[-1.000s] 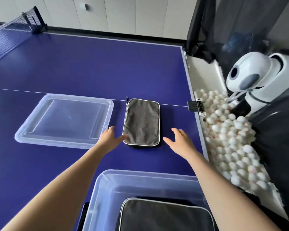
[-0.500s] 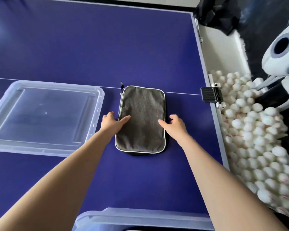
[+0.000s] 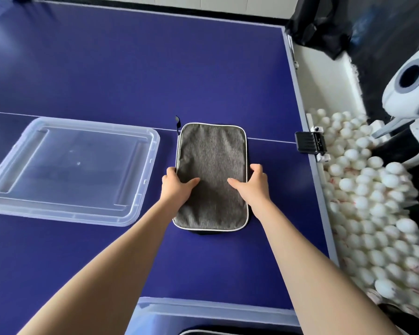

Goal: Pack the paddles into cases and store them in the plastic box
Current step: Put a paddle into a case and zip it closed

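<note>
we look down on a deep blue table-tennis table (image 3: 107, 68) with a thin white line crossing it from left to right. beyond its far edge runs a dark skirting strip under pale wall panels. along the right edge of the table a black clamp (image 3: 310, 143) grips the rim, and past it a trough is heaped with white balls (image 3: 373, 201). a white ball machine (image 3: 411, 93) with a dark round mouth stands over the heap, and black netting (image 3: 324, 20) hangs behind it.

on the left of the table lies a clear plastic lid (image 3: 68, 170), flat. at the near edge we see the rim of the clear plastic box (image 3: 203, 308) — a sliver of another dark case with pale piping shows inside it at the very bottom of the view.

the grey paddle case (image 3: 212, 165) lies flat on the table between the lid and the clamp, pale piping round its edge, a dark zip pull at its far left corner.

both bare forearms reach forward to it. our left hand (image 3: 176, 187) takes the case's left edge, thumb laid on the grey top, fingers curled down over the side. our right hand (image 3: 254, 187) mirrors it on the right edge — thumb on top, fingers wrapped over the piping. whether the fingertips reach under the case we cannot tell.
</note>
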{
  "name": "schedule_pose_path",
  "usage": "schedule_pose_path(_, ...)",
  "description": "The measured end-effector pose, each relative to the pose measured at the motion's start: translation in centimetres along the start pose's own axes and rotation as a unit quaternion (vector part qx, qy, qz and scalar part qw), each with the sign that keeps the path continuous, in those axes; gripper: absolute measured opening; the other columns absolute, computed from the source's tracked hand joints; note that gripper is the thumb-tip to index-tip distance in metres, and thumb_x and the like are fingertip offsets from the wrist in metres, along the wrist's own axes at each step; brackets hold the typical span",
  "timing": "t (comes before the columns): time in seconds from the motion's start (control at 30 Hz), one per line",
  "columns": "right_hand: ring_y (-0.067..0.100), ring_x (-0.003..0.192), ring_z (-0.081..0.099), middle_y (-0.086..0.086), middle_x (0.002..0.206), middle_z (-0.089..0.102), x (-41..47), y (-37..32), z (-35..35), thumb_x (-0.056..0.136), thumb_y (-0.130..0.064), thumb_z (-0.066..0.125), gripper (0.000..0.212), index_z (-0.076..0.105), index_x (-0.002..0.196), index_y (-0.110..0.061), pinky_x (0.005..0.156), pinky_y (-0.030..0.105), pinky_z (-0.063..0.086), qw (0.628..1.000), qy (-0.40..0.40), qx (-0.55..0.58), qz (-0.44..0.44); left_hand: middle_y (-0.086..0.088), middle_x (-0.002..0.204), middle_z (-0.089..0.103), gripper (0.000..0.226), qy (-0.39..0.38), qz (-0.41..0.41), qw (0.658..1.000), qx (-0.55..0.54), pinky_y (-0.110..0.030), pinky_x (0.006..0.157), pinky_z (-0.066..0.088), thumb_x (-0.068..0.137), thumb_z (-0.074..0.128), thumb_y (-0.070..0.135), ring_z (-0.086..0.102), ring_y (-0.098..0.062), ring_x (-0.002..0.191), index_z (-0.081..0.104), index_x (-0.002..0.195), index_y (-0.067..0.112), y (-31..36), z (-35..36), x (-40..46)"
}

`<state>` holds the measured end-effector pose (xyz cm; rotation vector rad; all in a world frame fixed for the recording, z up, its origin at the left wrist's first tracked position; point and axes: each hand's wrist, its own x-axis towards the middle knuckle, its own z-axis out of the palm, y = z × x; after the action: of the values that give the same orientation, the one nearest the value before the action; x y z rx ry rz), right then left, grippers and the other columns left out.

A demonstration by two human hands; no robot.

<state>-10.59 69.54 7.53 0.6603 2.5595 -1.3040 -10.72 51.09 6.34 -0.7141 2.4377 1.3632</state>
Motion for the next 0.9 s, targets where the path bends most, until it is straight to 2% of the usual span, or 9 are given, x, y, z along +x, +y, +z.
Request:
schedule_pose_path(0.1, 0.028, 0.119, 0.045, 0.011, 0.131, 0.041, -2.4, -1.5, -1.6, 0.077, -0.031, 0.077, 0.073, 0.036, 0.135, -0.014, 0.097, 0.039, 0.043, 0.998, 0.032, 0.034, -0.038, -0.008, 0.121, 0.059, 0.060, 0.002, 0.018, 0.995, -0.095, -0.037, 0.090, 0.049, 0.080, 0.077, 0.029, 0.059, -0.024, 0.105, 0.041, 0.126, 0.013, 0.8, -1.8, -2.5)
schedule_pose_path(0.23, 0.022, 0.109, 0.047, 0.008, 0.123, 0.043, -6.6, -4.3, -3.8, 0.075, -0.028, 0.079, 0.068, 0.041, 0.130, -0.015, 0.084, 0.030, 0.041, 0.988, 0.062, 0.083, -0.112, -0.009, 0.119, 0.061, 0.058, 0.009, 0.054, 0.970, -0.235, -0.029, 0.079, 0.048, 0.080, 0.077, 0.015, 0.061, -0.018, 0.094, 0.043, 0.127, 0.012, 2.5, -5.2, -6.6)
schedule_pose_path(0.37, 0.022, 0.112, 0.046, 0.004, 0.119, 0.044, -11.6, -7.8, -5.1, 0.074, -0.025, 0.079, 0.067, 0.041, 0.129, -0.015, 0.095, 0.035, 0.043, 0.972, 0.075, 0.120, -0.190, 0.001, 0.115, 0.062, 0.055, 0.043, 0.127, 0.951, -0.279, -0.029, 0.085, 0.053, 0.081, 0.075, 0.013, 0.063, -0.016, 0.100, 0.044, 0.127, 0.016, 3.6, -9.8, -11.3)
schedule_pose_path(0.43, 0.021, 0.111, 0.046, 0.001, 0.117, 0.043, -14.2, -9.6, -5.4, 0.074, -0.024, 0.080, 0.067, 0.041, 0.128, -0.014, 0.094, 0.035, 0.043, 0.960, 0.079, 0.128, -0.234, 0.008, 0.109, 0.062, 0.052, 0.066, 0.156, 0.938, -0.303, -0.019, 0.077, 0.054, 0.081, 0.075, 0.012, 0.064, -0.007, 0.094, 0.046, 0.124, 0.019, 3.5, -12.4, -13.8)
schedule_pose_path(0.5, 0.020, 0.109, 0.047, -0.002, 0.115, 0.042, -16.6, -11.2, -5.4, 0.074, -0.023, 0.080, 0.067, 0.041, 0.127, -0.015, 0.092, 0.035, 0.044, 0.951, 0.076, 0.131, -0.268, 0.006, 0.106, 0.064, 0.050, 0.080, 0.175, 0.925, -0.326, -0.013, 0.070, 0.053, 0.080, 0.076, 0.009, 0.065, 0.001, 0.086, 0.049, 0.121, 0.019, 3.1, -14.8, -16.0)
schedule_pose_path(0.63, 0.016, 0.104, 0.047, -0.004, 0.114, 0.041, -21.9, -13.5, -3.7, 0.074, -0.021, 0.080, 0.063, 0.041, 0.123, -0.019, 0.088, 0.033, 0.047, 0.938, 0.032, 0.146, -0.312, -0.005, 0.109, 0.068, 0.048, 0.084, 0.170, 0.905, -0.382, -0.033, 0.082, 0.056, 0.079, 0.075, 0.006, 0.067, -0.017, 0.095, 0.050, 0.120, 0.016, 0.4, -20.3, -20.8)
schedule_pose_path(0.77, 0.017, 0.103, 0.049, 0.001, 0.117, 0.046, -27.4, -14.9, -0.2, 0.075, -0.017, 0.080, 0.059, 0.038, 0.116, -0.025, 0.086, 0.032, 0.048, 0.928, -0.034, 0.156, -0.336, 0.004, 0.094, 0.074, 0.040, 0.111, 0.179, 0.892, -0.400, -0.029, 0.071, 0.057, 0.081, 0.074, 0.007, 0.071, -0.012, 0.083, 0.052, 0.111, 0.023, -3.9, -25.6, -25.0)
schedule_pose_path(0.9, 0.016, 0.093, 0.056, 0.008, 0.115, 0.054, -33.3, -15.6, 4.7, 0.074, -0.011, 0.079, 0.054, 0.042, 0.111, -0.024, 0.083, 0.032, 0.050, 0.914, -0.103, 0.159, -0.360, -0.001, 0.100, 0.073, 0.040, 0.163, 0.173, 0.889, -0.390, -0.036, 0.077, 0.054, 0.081, 0.074, 0.009, 0.069, -0.017, 0.089, 0.052, 0.110, 0.027, -10.2, -30.7, -29.1)
